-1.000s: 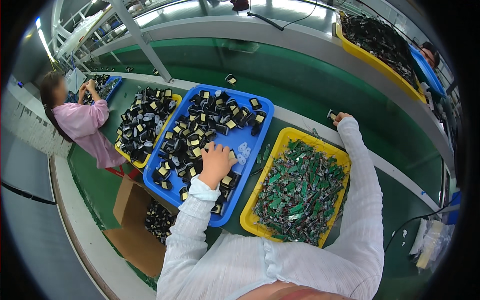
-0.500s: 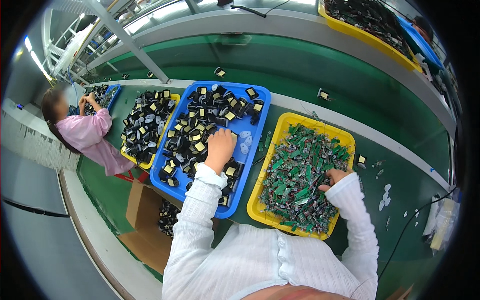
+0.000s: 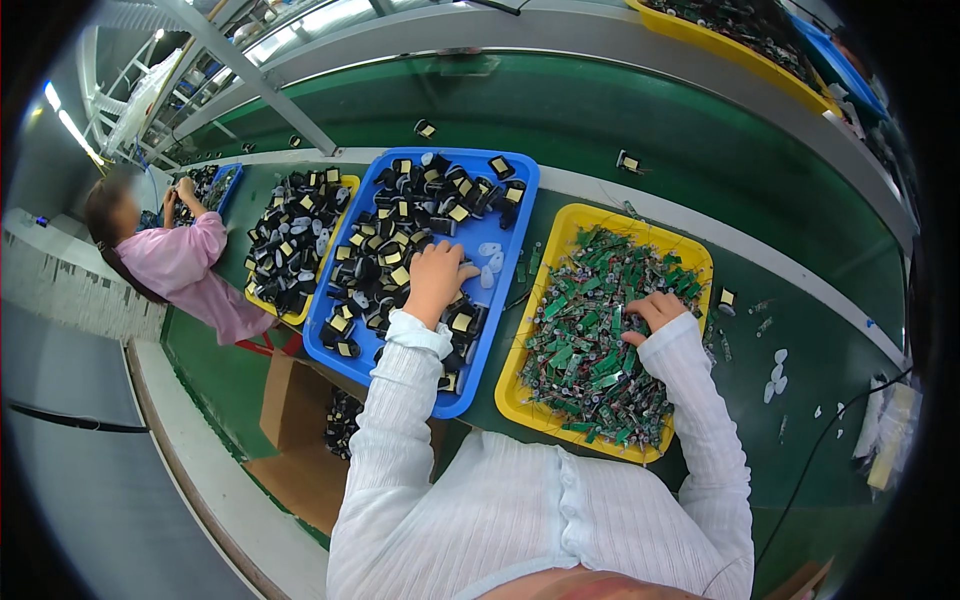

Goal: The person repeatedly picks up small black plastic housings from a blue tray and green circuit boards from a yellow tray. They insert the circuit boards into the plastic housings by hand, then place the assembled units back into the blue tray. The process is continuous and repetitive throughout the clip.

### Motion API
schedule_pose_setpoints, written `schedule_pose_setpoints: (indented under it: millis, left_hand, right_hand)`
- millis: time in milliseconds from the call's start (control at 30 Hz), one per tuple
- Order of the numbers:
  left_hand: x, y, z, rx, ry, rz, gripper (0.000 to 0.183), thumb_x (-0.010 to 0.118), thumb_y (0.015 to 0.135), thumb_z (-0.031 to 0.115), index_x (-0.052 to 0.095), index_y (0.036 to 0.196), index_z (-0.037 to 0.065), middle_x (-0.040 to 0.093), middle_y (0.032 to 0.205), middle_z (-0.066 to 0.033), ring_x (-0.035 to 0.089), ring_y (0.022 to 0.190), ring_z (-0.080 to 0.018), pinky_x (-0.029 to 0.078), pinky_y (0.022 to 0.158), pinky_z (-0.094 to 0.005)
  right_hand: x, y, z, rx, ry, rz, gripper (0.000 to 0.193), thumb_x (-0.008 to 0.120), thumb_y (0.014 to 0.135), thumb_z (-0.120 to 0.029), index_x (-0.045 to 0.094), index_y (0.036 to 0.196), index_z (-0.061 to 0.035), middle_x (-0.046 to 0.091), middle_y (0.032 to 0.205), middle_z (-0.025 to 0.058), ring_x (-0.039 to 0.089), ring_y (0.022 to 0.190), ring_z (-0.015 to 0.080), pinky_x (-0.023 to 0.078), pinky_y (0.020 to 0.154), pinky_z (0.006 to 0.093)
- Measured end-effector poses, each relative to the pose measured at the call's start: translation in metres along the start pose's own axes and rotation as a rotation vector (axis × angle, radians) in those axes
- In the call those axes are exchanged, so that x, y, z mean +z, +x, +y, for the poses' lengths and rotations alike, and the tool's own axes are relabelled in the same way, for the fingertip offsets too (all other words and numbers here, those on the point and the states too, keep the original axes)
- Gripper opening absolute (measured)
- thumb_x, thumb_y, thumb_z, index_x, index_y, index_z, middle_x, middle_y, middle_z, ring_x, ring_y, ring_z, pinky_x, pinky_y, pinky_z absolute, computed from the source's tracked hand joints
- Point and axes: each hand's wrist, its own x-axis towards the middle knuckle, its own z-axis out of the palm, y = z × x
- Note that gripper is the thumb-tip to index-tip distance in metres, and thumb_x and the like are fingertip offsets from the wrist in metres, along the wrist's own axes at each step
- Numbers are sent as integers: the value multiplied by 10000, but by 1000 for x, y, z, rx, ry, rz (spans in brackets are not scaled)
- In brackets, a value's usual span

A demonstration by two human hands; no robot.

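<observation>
My left hand [image 3: 434,284] reaches into a blue tray [image 3: 505,270] of black parts with pale yellow faces [image 3: 400,275]. Its fingers curl down among these parts, and whatever they grip is hidden beneath them. A few translucent white oval pieces [image 3: 488,264] lie beside it on the tray floor. My right hand [image 3: 656,313] is over the right side of a yellow tray [image 3: 515,395], heaped with small green circuit boards [image 3: 590,345] that have wires and metal components. Thumb and fingers bend inward at the pile; I cannot make out what is between them.
Another yellow tray [image 3: 352,190] of black parts stands left of the blue one. A cardboard box [image 3: 290,400] sits below. Beyond runs a green belt [image 3: 560,110] carrying spaced black parts. White ovals [image 3: 776,372] and plastic bags [image 3: 890,435] lie rightward. A co-worker [image 3: 185,265] works far left.
My right hand has moved farther away and slightly left over the circuit boards. My left hand stays among the black parts. Parts on the belt have shifted left, and the whole view has tilted slightly.
</observation>
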Motion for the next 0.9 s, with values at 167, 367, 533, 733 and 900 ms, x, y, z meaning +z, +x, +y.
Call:
schedule_pose_setpoints:
  millis: [167, 367, 533, 733, 900]
  left_hand:
    - [-20, -4, 4, -42, -47, 203, 258, 649, 714, 312, 578, 753, 67, 558, 732, -75, 539, 737, -258, 420, 617, -373]
    - [-67, -12, 33, -22, -366, 376, 200, 666, 707, 194, 578, 758, 22, 557, 738, -87, 519, 704, -259, 420, 614, -345]
    - [-85, -23, 81, 61, -625, 444, 181, 682, 663, 137, 592, 752, 9, 579, 756, -92, 522, 697, -261, 422, 615, -334]
    - [-95, -30, 122, 43, -1000, 323, 146, 615, 687, 21, 552, 815, -15, 563, 831, -74, 488, 689, -133, 401, 633, -236]
    - [-76, -35, 138, -13, -1323, 242, 170, 647, 718, 71, 548, 830, -9, 560, 824, -77, 479, 669, -148, 393, 602, -244]
  right_hand:
    - [7, 1, 15, -65, 73, -81, 164, 700, 634, -141, 561, 700, -84, 528, 683, 65, 546, 686, 249, 437, 599, 374]
    - [-4, -1, 16, -18, -66, -134, 184, 688, 656, -180, 571, 758, -82, 544, 702, 76, 563, 700, 270, 436, 611, 385]
    - [-2, 0, 16, -20, -269, -235, 168, 663, 672, -184, 560, 758, -84, 545, 710, 99, 564, 702, 289, 434, 639, 397]
    - [-22, 2, 11, 161, 318, -79, 110, 645, 680, -69, 540, 699, -44, 533, 676, 87, 540, 635, 236, 424, 605, 342]
    - [-13, 1, 23, 120, 274, 45, 149, 675, 667, -59, 565, 765, -40, 563, 752, 87, 544, 761, 237, 435, 675, 332]
